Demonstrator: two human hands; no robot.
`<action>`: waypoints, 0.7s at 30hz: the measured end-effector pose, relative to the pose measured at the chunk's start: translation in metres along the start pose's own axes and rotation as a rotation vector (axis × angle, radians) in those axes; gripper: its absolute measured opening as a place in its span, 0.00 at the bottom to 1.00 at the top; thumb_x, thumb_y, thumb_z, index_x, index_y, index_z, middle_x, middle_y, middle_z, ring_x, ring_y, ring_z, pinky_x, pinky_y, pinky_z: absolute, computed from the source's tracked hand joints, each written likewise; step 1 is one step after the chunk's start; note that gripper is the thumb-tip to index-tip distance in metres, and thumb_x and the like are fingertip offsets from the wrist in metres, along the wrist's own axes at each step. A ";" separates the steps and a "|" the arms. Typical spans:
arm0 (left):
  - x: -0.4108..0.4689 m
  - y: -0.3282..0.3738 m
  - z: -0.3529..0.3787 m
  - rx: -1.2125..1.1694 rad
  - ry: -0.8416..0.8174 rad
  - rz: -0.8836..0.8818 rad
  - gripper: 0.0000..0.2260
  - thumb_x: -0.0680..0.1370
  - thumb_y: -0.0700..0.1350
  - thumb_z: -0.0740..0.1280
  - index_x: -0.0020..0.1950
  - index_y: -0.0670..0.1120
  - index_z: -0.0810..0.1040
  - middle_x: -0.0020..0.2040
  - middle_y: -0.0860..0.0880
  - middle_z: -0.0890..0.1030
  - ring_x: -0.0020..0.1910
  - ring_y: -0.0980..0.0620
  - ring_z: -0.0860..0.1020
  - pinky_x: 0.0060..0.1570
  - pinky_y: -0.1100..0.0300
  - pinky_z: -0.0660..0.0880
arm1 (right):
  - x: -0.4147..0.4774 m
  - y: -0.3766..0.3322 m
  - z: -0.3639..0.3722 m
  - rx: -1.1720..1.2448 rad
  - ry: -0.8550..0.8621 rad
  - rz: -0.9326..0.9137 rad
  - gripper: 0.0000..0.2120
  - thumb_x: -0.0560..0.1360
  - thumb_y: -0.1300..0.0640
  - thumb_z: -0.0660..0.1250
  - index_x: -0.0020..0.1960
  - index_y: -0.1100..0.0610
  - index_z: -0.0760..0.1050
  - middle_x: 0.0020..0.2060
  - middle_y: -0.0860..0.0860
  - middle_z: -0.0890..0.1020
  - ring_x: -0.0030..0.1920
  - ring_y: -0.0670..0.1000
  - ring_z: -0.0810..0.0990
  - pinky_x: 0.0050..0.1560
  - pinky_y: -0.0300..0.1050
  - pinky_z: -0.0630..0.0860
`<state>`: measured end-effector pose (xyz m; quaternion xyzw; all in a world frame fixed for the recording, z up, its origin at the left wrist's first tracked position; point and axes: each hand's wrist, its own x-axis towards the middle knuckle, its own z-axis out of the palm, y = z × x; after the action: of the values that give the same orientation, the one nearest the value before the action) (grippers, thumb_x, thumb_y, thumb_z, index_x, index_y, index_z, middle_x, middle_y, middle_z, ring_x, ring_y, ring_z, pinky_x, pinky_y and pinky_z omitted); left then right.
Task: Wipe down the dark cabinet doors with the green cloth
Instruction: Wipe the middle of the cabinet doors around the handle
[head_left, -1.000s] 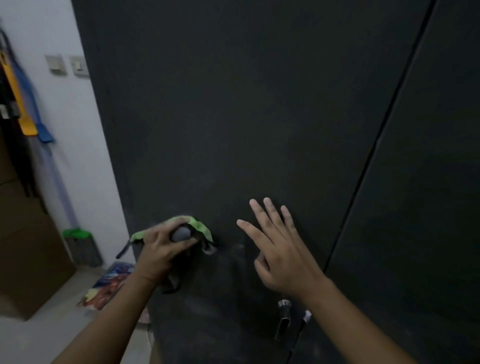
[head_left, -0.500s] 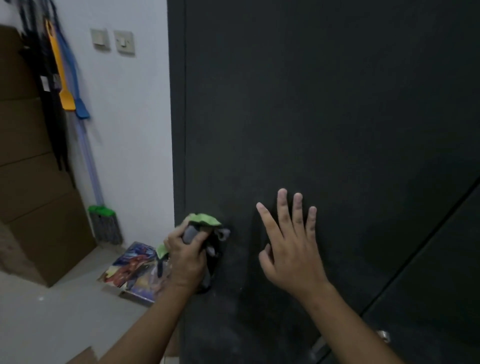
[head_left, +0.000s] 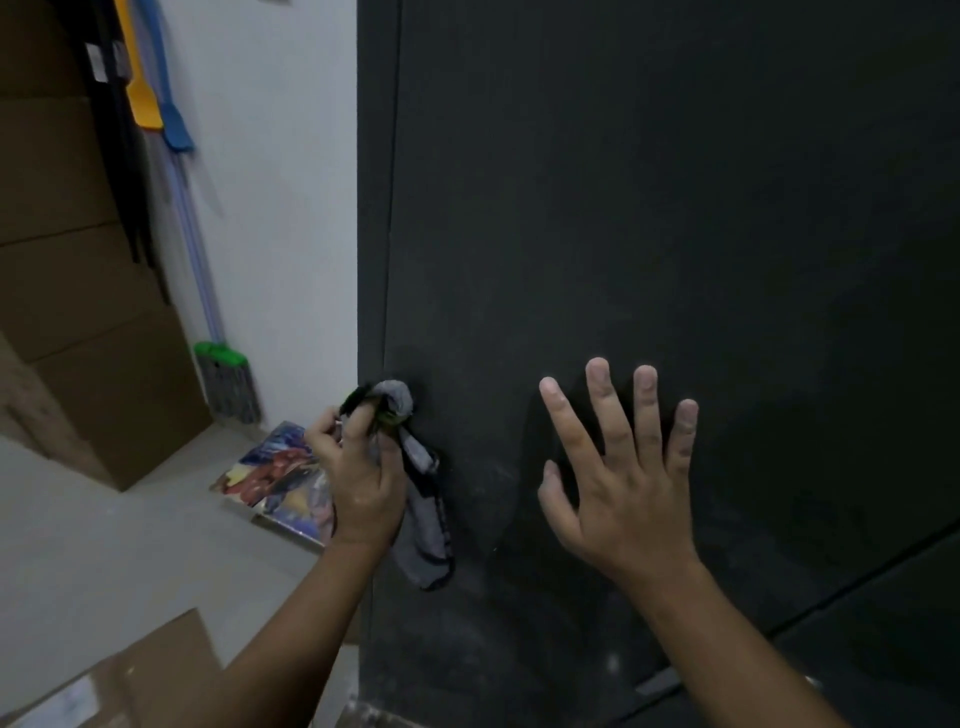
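A dark cabinet door (head_left: 649, 234) fills the right and middle of the view. My left hand (head_left: 363, 478) grips the cloth (head_left: 421, 519) and presses it against the door close to its left edge. The cloth shows mostly its grey side with a dark hem, with only a sliver of green near my fingers, and its tail hangs down. My right hand (head_left: 623, 478) lies flat on the door with fingers spread, to the right of the cloth. A seam to a second door (head_left: 857, 597) runs diagonally at the lower right.
A white wall (head_left: 275, 208) stands left of the cabinet. Against it lean a broom with a green head (head_left: 228, 384) and orange and blue tools (head_left: 156, 104). Brown cardboard boxes (head_left: 78, 312) stack at the far left. A colourful book (head_left: 280, 478) lies on the floor.
My view has swung left and down, so the door's left edge and wall show more. My left hand has slid the cloth leftward to that edge, turning its grey side out. My right hand stays flat.
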<state>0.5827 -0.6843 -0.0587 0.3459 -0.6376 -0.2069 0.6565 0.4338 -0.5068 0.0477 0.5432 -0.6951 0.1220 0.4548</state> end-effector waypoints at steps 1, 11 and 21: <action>-0.006 -0.002 0.004 -0.011 0.038 -0.011 0.12 0.79 0.44 0.57 0.62 0.52 0.68 0.60 0.43 0.63 0.58 0.51 0.64 0.63 0.62 0.63 | -0.001 -0.001 0.001 0.005 0.003 -0.002 0.35 0.73 0.48 0.64 0.79 0.48 0.61 0.79 0.54 0.55 0.80 0.58 0.45 0.77 0.65 0.41; -0.116 -0.084 0.017 0.095 -0.044 -0.009 0.10 0.77 0.43 0.56 0.58 0.48 0.70 0.60 0.39 0.66 0.60 0.39 0.67 0.64 0.52 0.64 | -0.026 -0.023 0.028 0.052 0.006 -0.130 0.36 0.72 0.48 0.63 0.79 0.50 0.61 0.80 0.54 0.57 0.80 0.59 0.49 0.76 0.68 0.42; -0.131 -0.097 0.018 0.038 0.034 0.111 0.15 0.78 0.45 0.58 0.65 0.51 0.71 0.60 0.45 0.66 0.59 0.51 0.68 0.63 0.68 0.64 | -0.041 -0.027 0.042 0.006 0.041 -0.168 0.32 0.75 0.46 0.58 0.78 0.51 0.64 0.80 0.55 0.56 0.80 0.61 0.48 0.75 0.71 0.44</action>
<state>0.5683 -0.6603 -0.2204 0.3258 -0.6484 -0.1519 0.6711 0.4366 -0.5183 -0.0158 0.5983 -0.6373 0.0965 0.4760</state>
